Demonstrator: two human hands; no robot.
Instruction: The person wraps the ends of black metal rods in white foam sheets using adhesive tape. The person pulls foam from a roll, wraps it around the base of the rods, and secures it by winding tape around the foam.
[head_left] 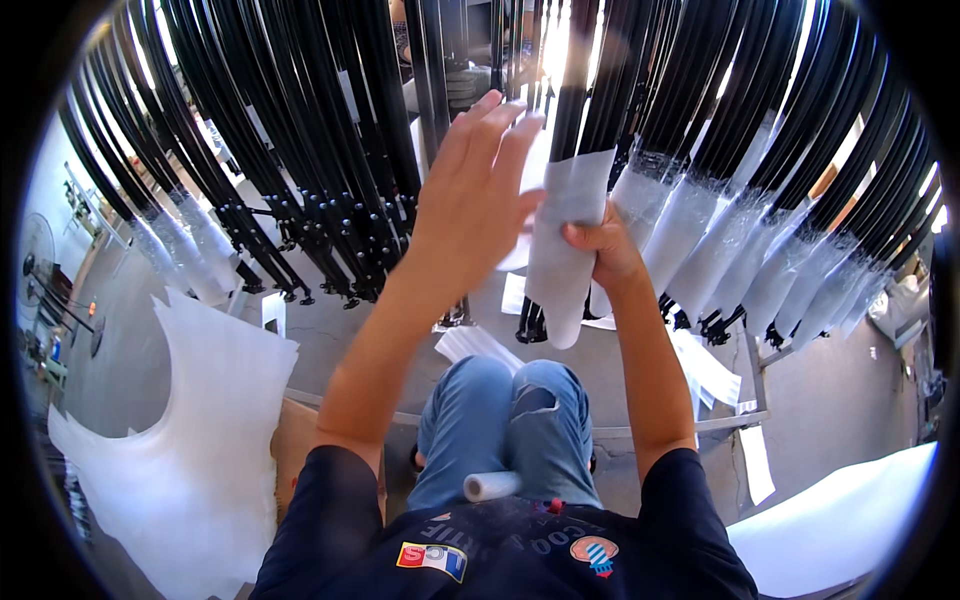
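A white foam sheet [570,235] is wrapped around the lower part of a bundle of black metal tubes [568,110] in front of me. My right hand [610,245] grips the sheet's right side, the thumb lying across its front. To the left of the bundle is my left hand [480,185], raised, its fingers apart and nothing in them. Its thumb is near the foam's left edge; whether it touches I cannot tell. The tubes' dark lower ends show below the foam. A small white roll [490,486] lies on my lap.
Bare black tubes with jointed ends [330,215] hang at the left. At the right stand several bundles wrapped in foam and clear film [720,230]. A stack of foam sheets [190,440] lies at lower left beside a cardboard box [300,440]. More white sheeting [840,520] is at lower right.
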